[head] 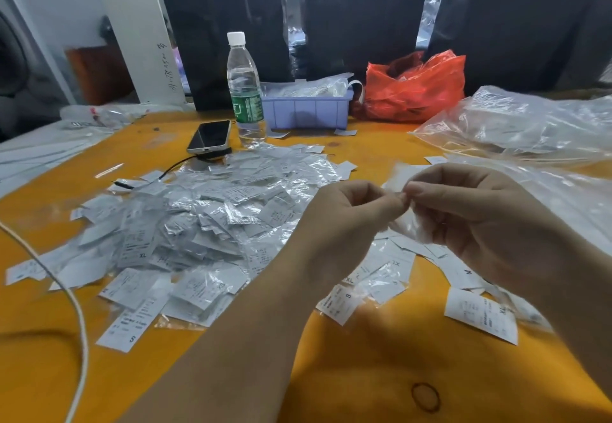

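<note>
Both hands are raised over the orange table [381,373], fingertips meeting. My left hand [344,220] and my right hand [473,220] pinch a small clear plastic bag [409,227] between them; it hangs blurred below the fingers. A big heap of white size labels in small clear bags [205,224] lies to the left of my hands. Loose white labels [480,315], marked S, M and XL, are scattered under and to the right of my hands.
At the back stand a water bottle [245,91], a phone [210,136] on a charger, a lilac tray [306,109] and a red plastic bag [414,88]. Large clear bags [530,124] lie at right. A white cable [77,320] crosses the left front.
</note>
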